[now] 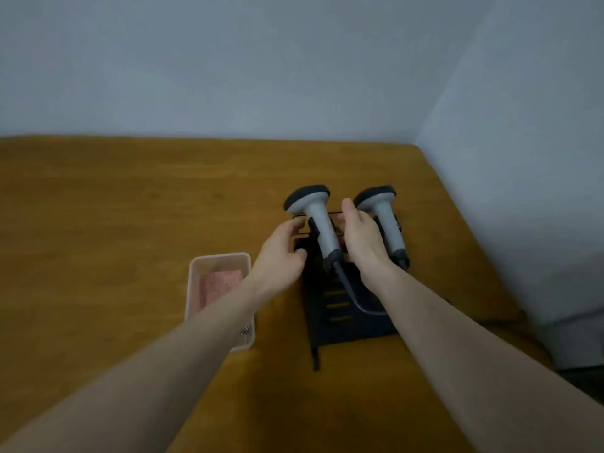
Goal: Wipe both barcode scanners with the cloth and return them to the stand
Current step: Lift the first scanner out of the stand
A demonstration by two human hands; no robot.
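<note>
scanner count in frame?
2. Left scanner stands in the black stand, between the left hand and right hand. Right scanner stands beside it, right of the right hand. None seems hidden.

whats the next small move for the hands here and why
Probably close the right hand on the left scanner and lift it out. Both scanners sit in the stand, both hands flank that one, and the cloth lies unused in its tray.

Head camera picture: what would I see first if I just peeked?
Two grey, mushroom-headed barcode scanners, one on the left and one on the right, stand side by side in a black slotted stand on the wooden table. Two bare hands, left and right, reach around the left one. A pink cloth lies in a clear plastic tray further left.
</note>
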